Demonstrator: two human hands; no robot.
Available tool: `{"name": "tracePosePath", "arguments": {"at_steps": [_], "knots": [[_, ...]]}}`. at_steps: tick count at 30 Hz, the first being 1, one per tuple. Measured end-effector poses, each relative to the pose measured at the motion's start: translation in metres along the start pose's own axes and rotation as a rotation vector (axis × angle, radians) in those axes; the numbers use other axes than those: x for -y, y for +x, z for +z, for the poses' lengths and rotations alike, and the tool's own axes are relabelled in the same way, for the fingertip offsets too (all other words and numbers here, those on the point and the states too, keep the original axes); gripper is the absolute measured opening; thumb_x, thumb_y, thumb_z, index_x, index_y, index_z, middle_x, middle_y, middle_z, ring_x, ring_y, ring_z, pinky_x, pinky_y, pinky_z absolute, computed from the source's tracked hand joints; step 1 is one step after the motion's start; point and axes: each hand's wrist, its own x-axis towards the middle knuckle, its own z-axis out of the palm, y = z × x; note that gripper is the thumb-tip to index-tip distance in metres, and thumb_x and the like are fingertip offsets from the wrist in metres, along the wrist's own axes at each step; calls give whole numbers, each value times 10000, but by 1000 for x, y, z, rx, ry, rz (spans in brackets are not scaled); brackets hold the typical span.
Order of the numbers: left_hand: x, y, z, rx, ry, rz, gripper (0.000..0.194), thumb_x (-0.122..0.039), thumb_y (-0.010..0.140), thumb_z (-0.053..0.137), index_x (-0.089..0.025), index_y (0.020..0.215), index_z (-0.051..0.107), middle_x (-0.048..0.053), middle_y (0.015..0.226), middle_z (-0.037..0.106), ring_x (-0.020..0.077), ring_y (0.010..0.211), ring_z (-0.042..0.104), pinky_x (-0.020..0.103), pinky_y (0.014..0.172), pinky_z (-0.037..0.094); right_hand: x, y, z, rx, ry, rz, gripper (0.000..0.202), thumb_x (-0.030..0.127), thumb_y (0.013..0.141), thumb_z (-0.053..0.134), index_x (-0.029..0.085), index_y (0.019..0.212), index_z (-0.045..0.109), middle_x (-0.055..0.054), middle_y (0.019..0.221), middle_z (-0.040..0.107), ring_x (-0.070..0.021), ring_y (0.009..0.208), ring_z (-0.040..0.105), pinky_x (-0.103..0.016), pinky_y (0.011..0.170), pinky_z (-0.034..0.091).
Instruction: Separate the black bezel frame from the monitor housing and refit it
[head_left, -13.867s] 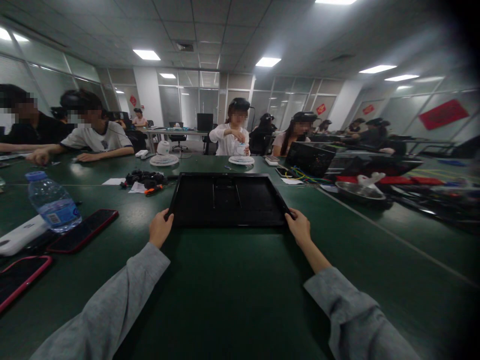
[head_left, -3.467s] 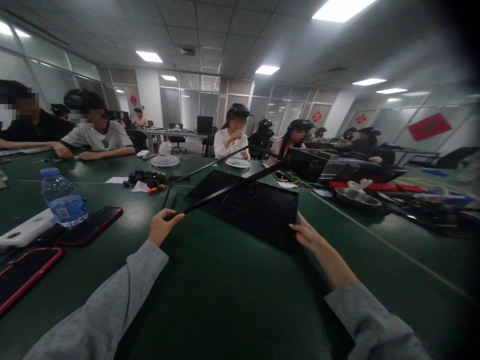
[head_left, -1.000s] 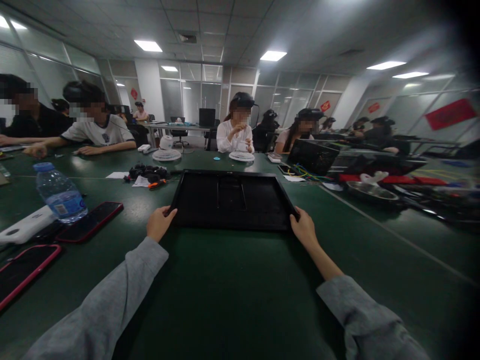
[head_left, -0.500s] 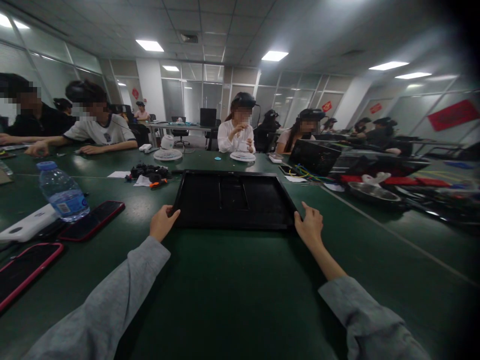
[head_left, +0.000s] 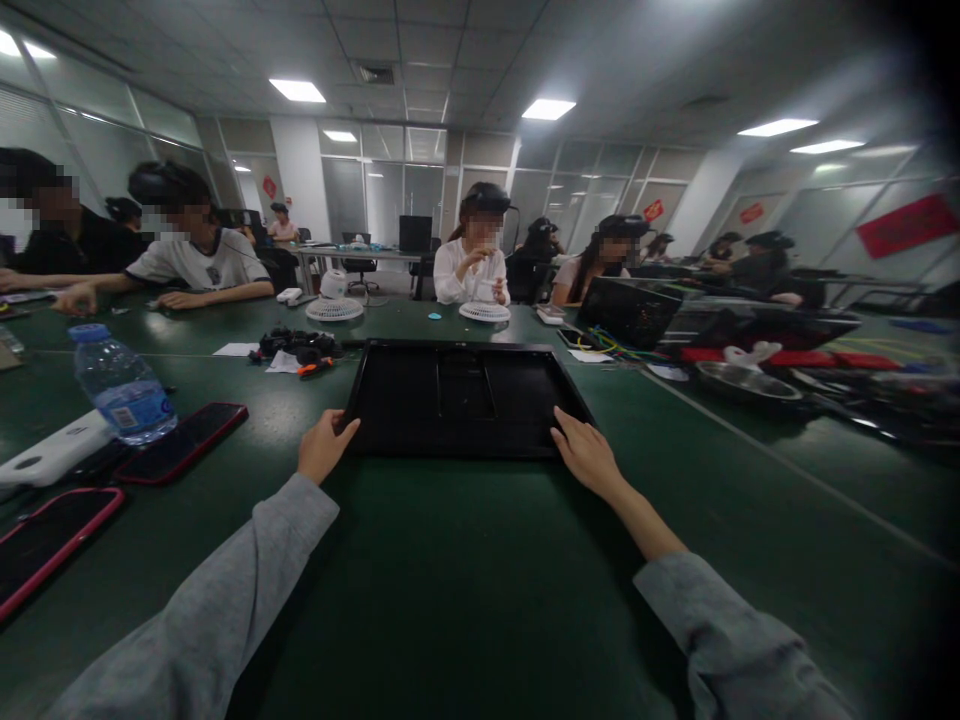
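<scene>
Head view — hands (head_left: 324, 450) on black tray (head_left: 465, 395).

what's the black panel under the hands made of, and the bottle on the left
Black panel: likely moulded plastic, matt black, judging by its raised rim and recessed ribs; painted metal is possible. Water bottle: clear thin plastic with a blue cap and a printed label, see-through with glints.

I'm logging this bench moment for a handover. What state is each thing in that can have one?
black panel: lying flat on the green table, hollow side up.
left hand: grip closed on the panel's near left corner.
right hand: open, fingers resting flat on the near right corner.
water bottle: upright, capped.
phones: lying flat, screens dark.
</scene>
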Motion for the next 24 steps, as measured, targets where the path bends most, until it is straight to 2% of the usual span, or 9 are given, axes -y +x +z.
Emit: {"name": "tracePosePath", "arguments": {"at_steps": [3, 6, 11, 12, 16, 18, 20, 24], "knots": [[2, 1, 1, 3, -4, -6, 498, -528, 894, 562, -165, 1236, 565, 118, 1146, 716, 254, 1040, 681, 344, 854, 506, -4, 0, 3, 3, -48, -21, 541, 418, 1007, 239, 233, 1462, 465, -83, 1458, 526, -232, 1330, 493, -469, 1126, 362], [3, 2, 1, 8, -9, -5, 501, -528, 893, 562, -165, 1238, 564, 119, 1155, 712, 259, 1053, 677, 349, 855, 507, -4, 0, 2, -2, -78, -29, 515, 392, 1006, 249, 255, 1421, 522, -75, 1446, 538, -235, 1306, 515, -474, 1112, 381], [1, 1, 0, 10, 0, -12, 496, -528, 893, 562, -167, 1234, 566, 124, 1181, 703, 258, 1078, 669, 344, 858, 509, -1, 1, -2, -7, -32, 21, 591, 408, 1004, 265, 191, 1552, 294, -107, 1402, 572, -235, 1274, 541, -460, 1099, 391], [1, 1, 0, 9, 4, -13, 489, -523, 894, 563, -170, 1232, 565, 123, 1183, 703, 256, 1080, 669, 344, 860, 509, 0, 1, -2, 0, -29, 24, 585, 410, 1004, 262, 192, 1545, 311, -105, 1404, 570, -237, 1277, 537, -460, 1100, 388], [-2, -1, -2, 10, -1, -11, 471, -508, 897, 564, -173, 1228, 564, 118, 1163, 711, 258, 1073, 673, 351, 873, 504, 0, 1, -3, 22, -38, -2, 509, 386, 1004, 254, 223, 1390, 543, -75, 1447, 534, -240, 1309, 506, -465, 1111, 369], [-3, -2, -3, 16, -10, -13, 477, -512, 897, 562, -170, 1230, 564, 119, 1156, 713, 258, 1066, 676, 352, 867, 505, 0, 1, -4, 18, -39, -5, 495, 375, 1001, 263, 232, 1360, 573, -73, 1443, 538, -241, 1307, 507, -470, 1103, 377], [-4, -3, -4, 17, -15, -15, 482, -515, 896, 560, -170, 1232, 564, 120, 1156, 712, 257, 1063, 677, 347, 856, 507, 0, 1, -4, 12, -37, -5, 492, 367, 997, 279, 247, 1392, 546, -74, 1436, 544, -243, 1303, 511, -478, 1093, 387], [-5, -3, -4, 17, 2, -18, 485, -514, 901, 553, -164, 1236, 565, 126, 1161, 709, 265, 1063, 675, 354, 862, 500, 1, 2, -8, 33, -28, -11, 539, 276, 982, 302, 308, 1514, 386, -71, 1420, 553, -228, 1281, 528, -464, 1042, 441]]}}
